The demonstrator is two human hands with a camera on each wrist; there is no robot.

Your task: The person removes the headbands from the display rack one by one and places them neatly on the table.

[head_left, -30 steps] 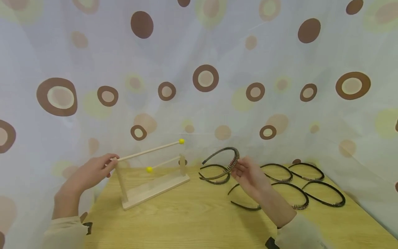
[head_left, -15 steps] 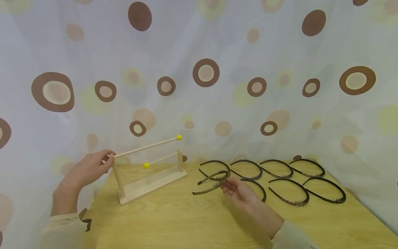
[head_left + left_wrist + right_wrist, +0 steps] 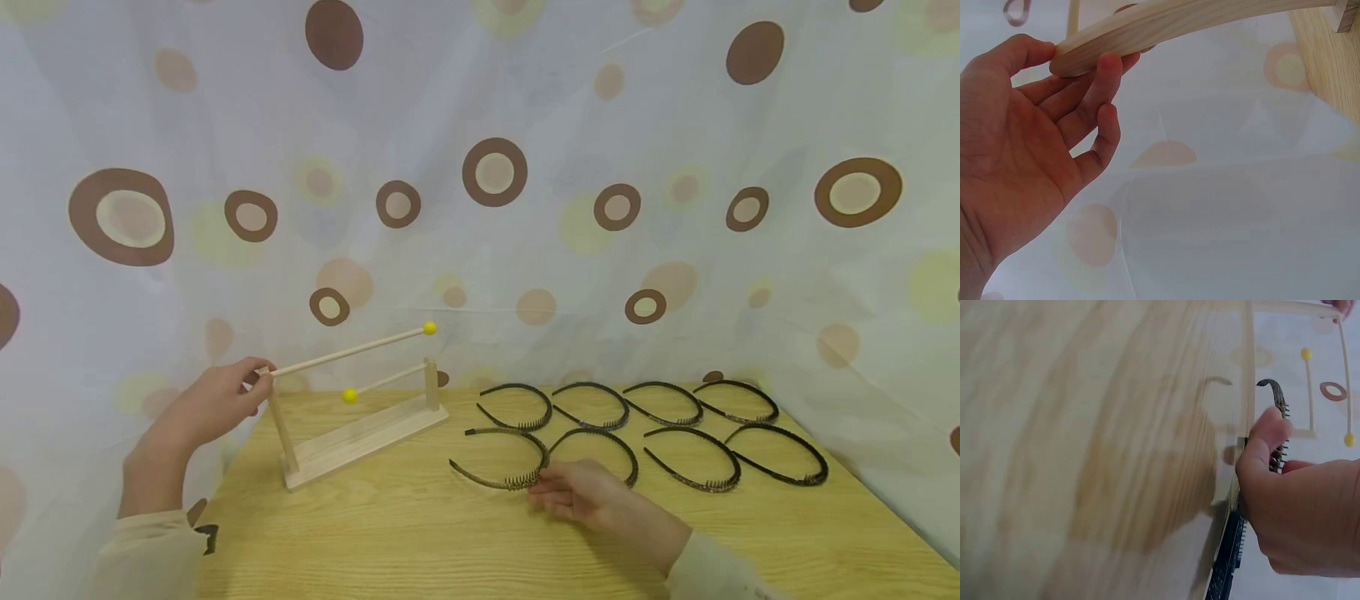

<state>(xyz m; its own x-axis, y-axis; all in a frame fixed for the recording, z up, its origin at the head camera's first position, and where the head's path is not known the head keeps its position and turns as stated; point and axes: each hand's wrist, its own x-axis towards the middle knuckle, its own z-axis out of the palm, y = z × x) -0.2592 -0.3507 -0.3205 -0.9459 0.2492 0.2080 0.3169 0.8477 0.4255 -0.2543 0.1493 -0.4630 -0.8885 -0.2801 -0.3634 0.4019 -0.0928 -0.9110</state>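
Observation:
My left hand [image 3: 213,404] pinches the top of the near upright of a wooden stand [image 3: 367,440] at the table's left. In the left wrist view, thumb and fingers grip the rounded end of the wooden post [image 3: 1116,50]. Two thin rods with yellow ball tips extend from the stand, one from each upright. My right hand [image 3: 588,498] holds a toothed headband [image 3: 517,482] by its curved right side, low over the tabletop at the left of the front row. In the right wrist view, the thumb covers part of this headband [image 3: 1279,397]; whether it touches the table is unclear.
Several dark headbands lie in two rows on the wooden table [image 3: 420,542]. Directly beside the held one is a headband [image 3: 633,462] partly behind my right hand. A dotted curtain [image 3: 555,100] hangs behind the table.
My right hand has lowered the headband from above the back row to the front row, turning it flatter. The left hand stays on the stand. The head view has shifted slightly.

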